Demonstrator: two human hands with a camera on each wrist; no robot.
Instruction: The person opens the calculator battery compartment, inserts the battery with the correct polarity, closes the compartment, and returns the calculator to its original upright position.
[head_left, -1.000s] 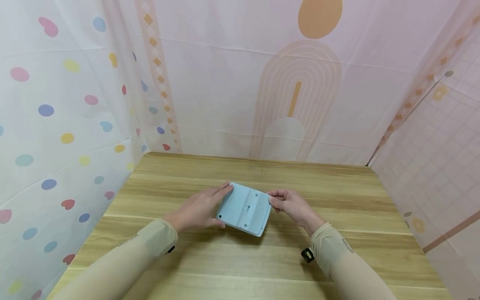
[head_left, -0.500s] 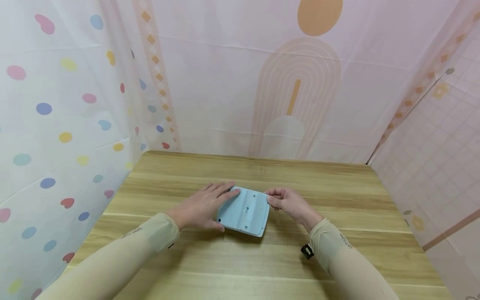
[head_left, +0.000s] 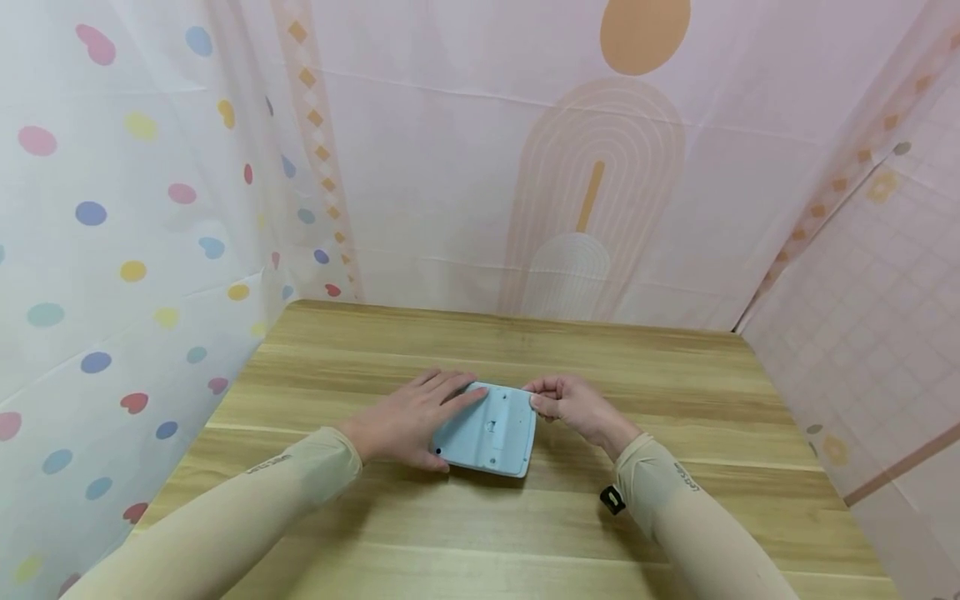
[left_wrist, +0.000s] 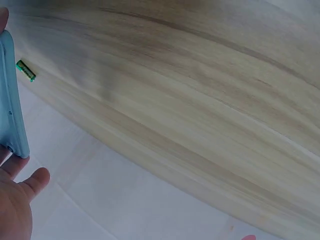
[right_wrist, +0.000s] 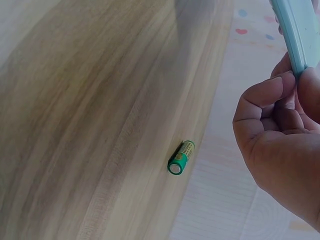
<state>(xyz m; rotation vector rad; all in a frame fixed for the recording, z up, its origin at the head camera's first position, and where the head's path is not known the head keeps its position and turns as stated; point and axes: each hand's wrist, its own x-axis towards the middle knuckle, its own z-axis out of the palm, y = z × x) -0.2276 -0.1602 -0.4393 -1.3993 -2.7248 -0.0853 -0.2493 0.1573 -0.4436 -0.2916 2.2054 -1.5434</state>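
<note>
A light blue calculator (head_left: 468, 437) is held tilted above the wooden table, its back with small screw holes turned up. My left hand (head_left: 405, 421) holds its left side, thumb at the near corner and the index finger lying on the back. At the far right corner, my right hand (head_left: 581, 410) pinches the edge between thumb and curled index finger, as the right wrist view also shows. A green battery (right_wrist: 181, 157) lies on the table in both wrist views. In the head view that battery is hidden. The calculator's front face cannot be seen.
The wooden table (head_left: 637, 350) meets a pale patterned cloth (head_left: 450, 183) at its far edge. Dotted cloth (head_left: 150, 208) hangs at the left and checked cloth (head_left: 862, 292) at the right. A small black piece (head_left: 612, 500) sits at the right wrist.
The calculator has turned slightly and come a little nearer and lower. My left fingers have slid further over its back. My right hand keeps its pinch and has shifted slightly left.
</note>
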